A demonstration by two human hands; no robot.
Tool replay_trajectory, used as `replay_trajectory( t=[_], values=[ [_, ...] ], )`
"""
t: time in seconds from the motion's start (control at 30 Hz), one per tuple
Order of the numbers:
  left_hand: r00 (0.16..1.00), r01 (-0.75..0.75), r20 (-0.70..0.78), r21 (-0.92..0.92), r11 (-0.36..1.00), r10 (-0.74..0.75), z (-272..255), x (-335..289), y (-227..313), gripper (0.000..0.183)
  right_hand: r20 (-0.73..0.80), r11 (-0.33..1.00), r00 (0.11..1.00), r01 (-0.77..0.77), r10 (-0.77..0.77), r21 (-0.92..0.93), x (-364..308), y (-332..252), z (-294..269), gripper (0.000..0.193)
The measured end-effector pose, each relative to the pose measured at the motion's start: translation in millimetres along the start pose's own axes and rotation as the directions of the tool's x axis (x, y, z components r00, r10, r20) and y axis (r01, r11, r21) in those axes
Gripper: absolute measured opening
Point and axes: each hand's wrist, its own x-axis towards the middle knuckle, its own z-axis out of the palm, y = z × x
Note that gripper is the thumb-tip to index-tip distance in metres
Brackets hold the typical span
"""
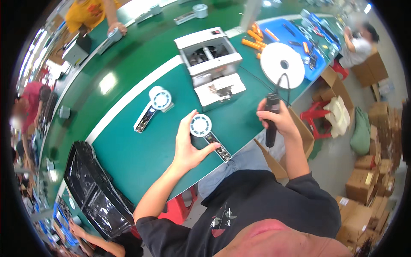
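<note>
My left hand (188, 147) grips a white handheld fan (200, 125) at the table's near edge, fingers along its round, blue-slotted head and thumb at the handle. That handle is uncovered, so its circuit board (221, 150) shows. Off to the right, my right hand (278, 118) is wrapped round a black electric screwdriver (271, 128), held upright with its tip down and its cord looping from the top. The screwdriver is apart from the fan. A second fan (160, 99), its board also bare, lies farther left on the green table (128, 130).
A grey box-shaped machine (209, 58) with an open top stands ahead. Right of it are a white reel (274, 60), orange-handled tools (252, 44) and a blue tray (284, 30). A black plastic-covered bin (96, 188) sits left. Beyond, a person's hand (117, 29) touches another fan.
</note>
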Motion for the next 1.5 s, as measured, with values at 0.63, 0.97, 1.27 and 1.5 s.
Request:
replay_trajectory(
  t=[0.63, 0.97, 1.27, 1.5],
  values=[
    [0.993, -0.106, -0.056, -0.037, 0.994, 0.104, -2.4, 0.7, -0.3, 0.109, -0.046, 0.691, 0.702, 0.709, -0.711, 0.141, 35.9, -166.1, 75.2, 0.013],
    [0.990, -0.122, -0.068, 0.030, 0.992, 0.124, -6.8, 3.7, -1.6, 0.109, -0.044, 0.629, 0.632, 0.774, -0.774, 0.071, 72.8, -171.7, 93.0, 0.010],
    [0.994, -0.092, -0.059, -0.009, 0.996, 0.091, -2.3, -0.1, -3.8, 0.109, -0.146, 0.672, 0.674, 0.737, -0.724, 0.070, 82.9, -166.0, 102.4, 0.010],
    [0.993, -0.100, -0.056, 0.006, 0.995, 0.100, -1.1, -0.6, -2.1, 0.109, -0.048, 0.682, 0.681, 0.730, -0.731, -0.042, 66.3, -157.7, 132.1, 0.025]
  ],
)
